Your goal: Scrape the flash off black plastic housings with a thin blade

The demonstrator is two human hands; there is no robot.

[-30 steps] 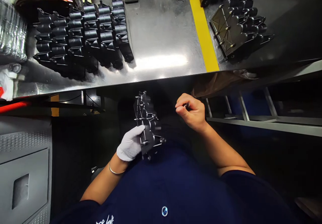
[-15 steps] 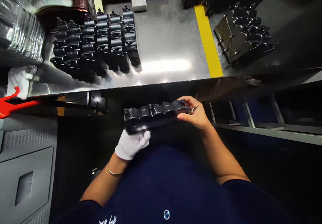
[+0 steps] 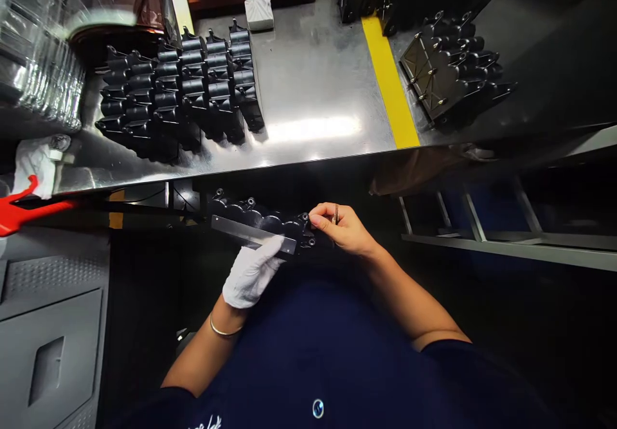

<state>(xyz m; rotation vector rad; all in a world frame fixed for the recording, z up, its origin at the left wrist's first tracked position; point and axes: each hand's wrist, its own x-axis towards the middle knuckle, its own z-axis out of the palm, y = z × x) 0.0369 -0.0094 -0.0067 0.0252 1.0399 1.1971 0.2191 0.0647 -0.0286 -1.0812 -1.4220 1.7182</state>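
Note:
Below the table edge I hold a black moulded plastic part edge-on, its ribbed humps facing away from me. My left hand, in a white glove, grips it from underneath near the middle. My right hand, bare, pinches the part's right end, and a small metal tool sticks up between its fingers. Both hands are closed around the part, in front of my dark blue shirt.
A shiny steel table carries a row of several like black parts at left, a yellow stripe, and another part lying flat at right. A white cloth sits far back. A grey cabinet stands at left.
The part was first upright in my left hand alone; my right hand then took its end. It has since turned edge-on and shifted left and slightly down.

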